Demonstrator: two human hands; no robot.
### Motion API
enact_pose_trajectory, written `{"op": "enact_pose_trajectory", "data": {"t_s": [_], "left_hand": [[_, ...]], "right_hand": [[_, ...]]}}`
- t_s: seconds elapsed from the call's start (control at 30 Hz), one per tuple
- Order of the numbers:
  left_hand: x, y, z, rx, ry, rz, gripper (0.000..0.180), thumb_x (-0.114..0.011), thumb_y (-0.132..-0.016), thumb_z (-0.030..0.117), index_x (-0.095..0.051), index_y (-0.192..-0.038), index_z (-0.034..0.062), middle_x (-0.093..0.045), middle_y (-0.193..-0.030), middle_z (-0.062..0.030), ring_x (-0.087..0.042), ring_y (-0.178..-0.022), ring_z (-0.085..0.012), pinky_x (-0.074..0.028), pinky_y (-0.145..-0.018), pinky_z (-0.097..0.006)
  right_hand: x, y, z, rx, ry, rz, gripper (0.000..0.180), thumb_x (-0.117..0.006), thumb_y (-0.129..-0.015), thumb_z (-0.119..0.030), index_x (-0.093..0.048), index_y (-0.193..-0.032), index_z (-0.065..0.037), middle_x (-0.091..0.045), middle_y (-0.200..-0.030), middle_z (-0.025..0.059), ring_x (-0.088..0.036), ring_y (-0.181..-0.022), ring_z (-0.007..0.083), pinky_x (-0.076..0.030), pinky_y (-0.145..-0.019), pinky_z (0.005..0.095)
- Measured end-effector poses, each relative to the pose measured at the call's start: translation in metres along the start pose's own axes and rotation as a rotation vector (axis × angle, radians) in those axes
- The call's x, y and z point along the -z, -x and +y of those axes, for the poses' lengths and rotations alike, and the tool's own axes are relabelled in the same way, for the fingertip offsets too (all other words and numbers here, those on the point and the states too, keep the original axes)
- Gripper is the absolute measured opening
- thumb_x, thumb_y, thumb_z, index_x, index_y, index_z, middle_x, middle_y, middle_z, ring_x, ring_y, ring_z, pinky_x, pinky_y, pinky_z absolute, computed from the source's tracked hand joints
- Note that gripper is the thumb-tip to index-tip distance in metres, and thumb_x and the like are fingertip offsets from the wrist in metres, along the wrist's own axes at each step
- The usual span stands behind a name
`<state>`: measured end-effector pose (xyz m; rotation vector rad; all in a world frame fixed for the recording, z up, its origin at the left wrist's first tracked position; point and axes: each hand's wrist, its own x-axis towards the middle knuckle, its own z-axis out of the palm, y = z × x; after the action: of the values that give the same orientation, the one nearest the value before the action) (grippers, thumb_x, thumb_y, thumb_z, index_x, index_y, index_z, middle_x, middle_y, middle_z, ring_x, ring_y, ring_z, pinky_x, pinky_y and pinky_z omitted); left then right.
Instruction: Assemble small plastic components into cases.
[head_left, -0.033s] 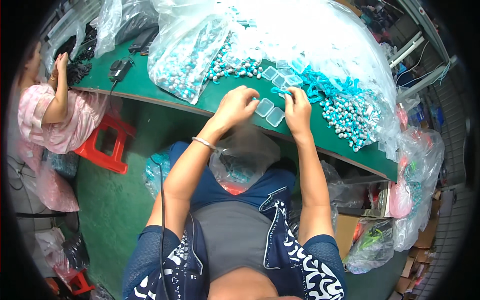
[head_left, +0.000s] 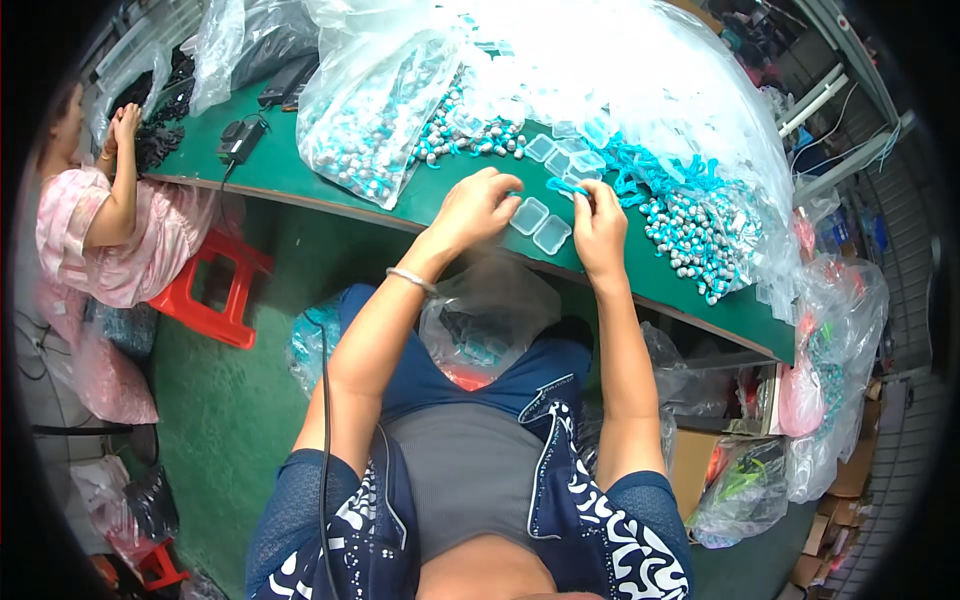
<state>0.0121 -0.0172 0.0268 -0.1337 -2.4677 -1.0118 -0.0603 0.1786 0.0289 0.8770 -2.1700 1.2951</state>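
Observation:
My left hand (head_left: 474, 212) is closed in a pinch above the green tabletop, with a speck of blue at its fingertips too small to name. My right hand (head_left: 601, 228) grips a turquoise cord loop (head_left: 566, 187) between thumb and fingers. Between the two hands lies a small clear plastic box (head_left: 529, 216), opened flat on the table near its front edge. Just beyond, more clear open boxes (head_left: 560, 158) are grouped together. Turquoise cords (head_left: 640, 170) lie heaped beside my right hand, joining a pile of grey-and-turquoise bead-like pieces (head_left: 690, 240).
A clear bag (head_left: 350, 140) spilling similar pieces sits at the table's left. A black power adapter (head_left: 240, 140) with a cable lies farther left. Another person (head_left: 110, 220) is at the far left by a red stool (head_left: 215, 290). A plastic-lined container (head_left: 485, 320) stands between my knees.
My right hand has shifted very slightly to the right with the turquoise cord loop, and the open box appears nudged the same way. My left hand is nearly unmoved.

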Motion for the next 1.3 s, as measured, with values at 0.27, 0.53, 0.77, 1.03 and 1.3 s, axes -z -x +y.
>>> {"op": "enact_pose_trajectory", "data": {"t_s": [0.27, 0.53, 0.77, 1.03, 1.3], "left_hand": [[-0.01, -0.026, -0.015, -0.075, -0.119, -0.251, 0.021, -0.061, -0.086, 0.02, -0.072, -0.099, 0.0084, -0.063, -0.09, -0.0142, -0.064, -0.09, -0.0333, -0.051, -0.079, -0.043], [0.014, 0.004, -0.012, 0.0, -0.125, -0.276, 0.02, -0.063, -0.084, 0.019, -0.072, -0.097, 0.0071, -0.064, -0.087, -0.0148, -0.064, -0.087, -0.0334, -0.05, -0.077, -0.043], [0.014, 0.014, -0.003, 0.03, -0.055, -0.196, 0.022, -0.064, -0.083, 0.02, -0.072, -0.1, 0.0088, -0.065, -0.089, -0.0133, -0.064, -0.088, -0.0324, -0.05, -0.078, -0.044], [0.008, 0.015, 0.01, 0.02, -0.1, -0.246, 0.021, -0.063, -0.083, 0.02, -0.071, -0.099, 0.0082, -0.065, -0.09, -0.0134, -0.064, -0.091, -0.033, -0.05, -0.08, -0.044], [0.007, 0.013, 0.005, 0.057, 0.005, -0.175, 0.026, -0.066, -0.082, 0.02, -0.07, -0.105, 0.0079, -0.065, -0.087, -0.0137, -0.065, -0.084, -0.0307, -0.051, -0.075, -0.042]], "right_hand": [[0.002, 0.053, -0.025, -0.293, -0.23, -0.155, 0.008, -0.059, -0.092, -0.002, -0.058, -0.099, 0.001, -0.063, -0.081, 0.0127, -0.062, -0.07, 0.0199, -0.049, -0.065, 0.0329], [-0.013, 0.017, -0.007, -0.152, -0.088, -0.079, 0.01, -0.06, -0.091, -0.004, -0.06, -0.1, 0.0, -0.064, -0.089, 0.0152, -0.063, -0.073, 0.0264, -0.049, -0.066, 0.0369], [-0.002, 0.029, -0.015, -0.246, -0.13, -0.038, 0.007, -0.06, -0.091, -0.004, -0.06, -0.097, 0.0, -0.06, -0.087, 0.0128, -0.059, -0.073, 0.0236, -0.048, -0.066, 0.0343], [-0.014, 0.03, -0.001, -0.278, -0.12, -0.075, 0.011, -0.061, -0.09, -0.004, -0.06, -0.099, 0.001, -0.061, -0.09, 0.0144, -0.062, -0.076, 0.0249, -0.049, -0.069, 0.0354], [0.001, 0.025, -0.001, -0.1, 0.029, -0.1, 0.014, -0.067, -0.082, -0.004, -0.065, -0.096, -0.003, -0.063, -0.095, 0.0118, -0.061, -0.088, 0.0302, -0.048, -0.075, 0.0408]]}}
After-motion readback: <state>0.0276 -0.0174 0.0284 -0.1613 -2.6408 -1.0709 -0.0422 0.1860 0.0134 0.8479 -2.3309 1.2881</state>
